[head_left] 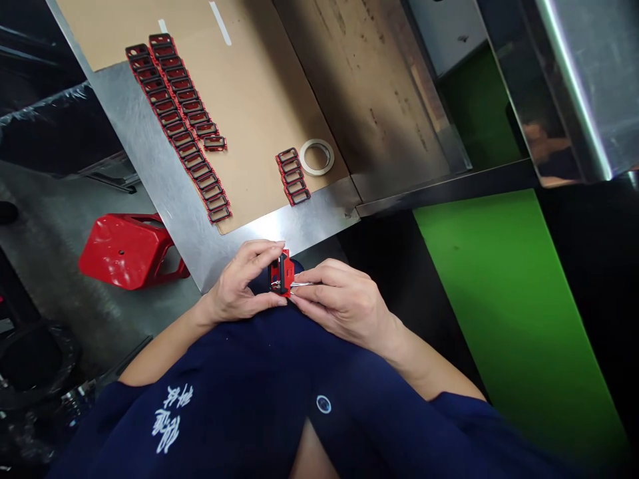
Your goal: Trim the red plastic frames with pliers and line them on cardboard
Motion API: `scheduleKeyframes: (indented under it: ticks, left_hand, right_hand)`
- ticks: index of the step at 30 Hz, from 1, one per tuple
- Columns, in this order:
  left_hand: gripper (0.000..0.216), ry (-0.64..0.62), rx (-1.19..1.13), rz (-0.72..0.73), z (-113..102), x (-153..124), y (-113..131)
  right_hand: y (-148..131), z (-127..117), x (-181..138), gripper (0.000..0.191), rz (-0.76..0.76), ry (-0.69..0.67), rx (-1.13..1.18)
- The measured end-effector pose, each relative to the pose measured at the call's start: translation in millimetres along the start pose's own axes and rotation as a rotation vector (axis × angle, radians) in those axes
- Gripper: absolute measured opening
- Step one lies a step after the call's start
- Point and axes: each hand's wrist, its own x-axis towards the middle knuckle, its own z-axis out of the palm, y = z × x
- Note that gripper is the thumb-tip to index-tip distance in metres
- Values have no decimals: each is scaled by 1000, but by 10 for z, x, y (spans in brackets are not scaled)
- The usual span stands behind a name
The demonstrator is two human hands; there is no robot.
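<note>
My left hand [244,283] grips a small red and black plastic frame [288,271] between thumb and fingers, close to my body below the table edge. In my right hand [342,296] is a thin silver tool that looks like tweezers [302,284], pinched between thumb and fingers. Its tip meets the lower part of the red side of the frame; the exact contact is too small to make out. Similar frames lie on the cardboard ahead: two long rows [188,152] at the left and a short row [293,176] at the right.
A roll of tape [317,158] lies beside the short row. The cardboard [249,86] covers much of the metal table [134,143]. A red stool [124,251] stands to the left on the floor. A metal-edged machine part [574,86] juts in at upper right, above a green panel [499,279].
</note>
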Motion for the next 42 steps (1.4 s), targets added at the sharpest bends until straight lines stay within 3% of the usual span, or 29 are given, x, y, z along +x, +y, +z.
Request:
scheduleKeyframes:
  ticks: [9, 14, 20, 23, 28, 31, 35, 38, 40, 42]
  left_hand:
    - [85, -11, 25, -64, -28, -33, 1]
    - [84, 15, -83, -169, 5, -82, -61]
    - [82, 78, -145, -232, 48, -159, -172]
    - [73, 101, 129, -382, 61, 44, -466]
    - [58, 194, 818, -886, -8, 783, -1503]
    - [64, 303, 939, -1017, -132, 1064, -2033]
    - [85, 408, 923, -1028, -234, 1129, -2248]
    - [65, 278, 881, -873, -136, 1162, -2208]
    - [48, -11, 805, -672, 7, 1245, -2200]
    - [52, -347, 709, -469, 151, 1373, -2240]
  right_hand:
    - [-21, 0, 25, 6, -13, -17, -12]
    - [-10, 22, 46, 6, 28, 26, -75]
    - [124, 31, -36, 10, 246, 195, -85]
    - [232, 63, -140, 10, 334, 256, -30]
    - [348, 144, -242, 6, 436, 303, 52]
    - [345, 163, -254, 5, 426, 304, 87]
    - [342, 177, -295, 2, 463, 331, 116]
    - [374, 218, -347, 7, 516, 324, 163]
    - [397, 259, -380, 13, 552, 281, 187]
    - [408, 300, -405, 17, 572, 234, 181]
